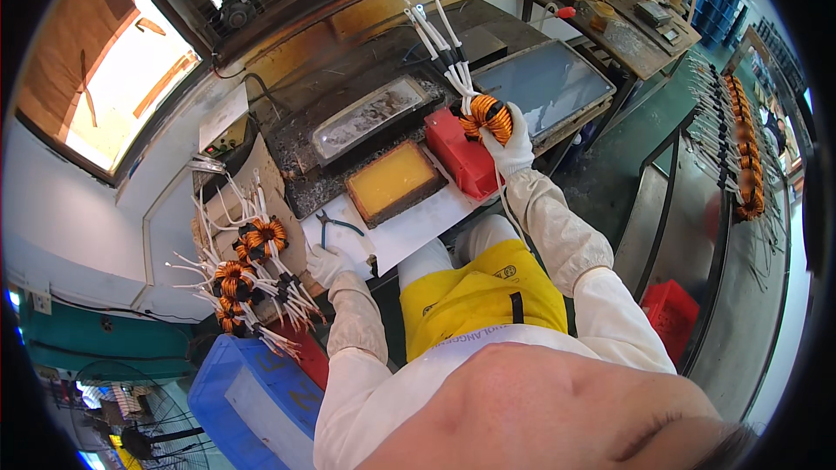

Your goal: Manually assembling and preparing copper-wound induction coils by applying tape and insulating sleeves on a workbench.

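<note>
My right hand (514, 144), in a white glove, grips a copper-wound toroidal coil (484, 119) above a red bin (461, 155). White-sleeved leads (448, 52) rise from the coil, their bare ends pointing up and away. White-gloved too, my left hand (327, 266) rests low on the white sheet at the bench's near left edge, fingers loosely extended and nothing seen in them. Just beyond its fingers lie cutting pliers (336, 224) with dark handles. A pile of similar coils (235, 280) with white leads sits to the left of that hand.
Beyond the sheet are a pan of yellow material (394, 181), a long metal-rimmed pot (370, 122) and a grey shallow tray (557, 83). A blue crate (252, 400) stands low at left. At right, a rack (670, 200) carries a row of coils (747, 148).
</note>
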The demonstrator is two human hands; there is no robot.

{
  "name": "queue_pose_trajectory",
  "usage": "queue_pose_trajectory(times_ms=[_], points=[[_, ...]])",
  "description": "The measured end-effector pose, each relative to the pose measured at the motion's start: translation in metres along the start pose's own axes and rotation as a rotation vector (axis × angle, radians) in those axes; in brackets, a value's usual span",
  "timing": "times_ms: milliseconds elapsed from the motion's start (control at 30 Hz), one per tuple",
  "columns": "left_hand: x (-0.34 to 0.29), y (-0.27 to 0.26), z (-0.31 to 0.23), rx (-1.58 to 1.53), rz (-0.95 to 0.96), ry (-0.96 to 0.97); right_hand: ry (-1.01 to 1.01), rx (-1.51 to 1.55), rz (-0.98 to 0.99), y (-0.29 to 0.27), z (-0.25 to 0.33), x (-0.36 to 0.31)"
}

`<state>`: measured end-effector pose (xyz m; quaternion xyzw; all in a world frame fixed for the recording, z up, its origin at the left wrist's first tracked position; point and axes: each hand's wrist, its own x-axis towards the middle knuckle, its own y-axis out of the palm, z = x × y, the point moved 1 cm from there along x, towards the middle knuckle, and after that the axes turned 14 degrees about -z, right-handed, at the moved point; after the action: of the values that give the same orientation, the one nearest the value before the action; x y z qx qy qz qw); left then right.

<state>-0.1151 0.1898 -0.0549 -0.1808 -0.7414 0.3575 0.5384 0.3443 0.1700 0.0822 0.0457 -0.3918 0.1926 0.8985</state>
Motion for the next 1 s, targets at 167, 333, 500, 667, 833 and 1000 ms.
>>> queue_pose_trajectory(times_ms=[167, 333, 500, 667, 833, 1000], points=[[0.002, -0.002, -0.002, 0.023, 0.063, -0.02, -0.006, 0.002, -0.013, 0.002, -0.003, 0.0], [0.002, -0.004, -0.002, 0.007, 0.027, -0.008, 0.02, 0.009, -0.016, 0.002, -0.005, -0.003], [0.001, -0.003, -0.002, -0.002, 0.03, -0.018, 0.012, 0.018, -0.018, 0.003, -0.006, -0.003], [0.0, -0.003, -0.002, -0.037, -0.127, 0.019, 0.021, 0.063, -0.013, 0.003, -0.005, -0.003], [0.001, -0.005, -0.003, -0.02, 0.01, -0.018, -0.005, 0.06, -0.059, 0.006, -0.007, -0.003], [0.002, -0.003, -0.002, -0.022, -0.017, -0.006, -0.025, 0.032, -0.057, 0.007, -0.012, -0.005]])
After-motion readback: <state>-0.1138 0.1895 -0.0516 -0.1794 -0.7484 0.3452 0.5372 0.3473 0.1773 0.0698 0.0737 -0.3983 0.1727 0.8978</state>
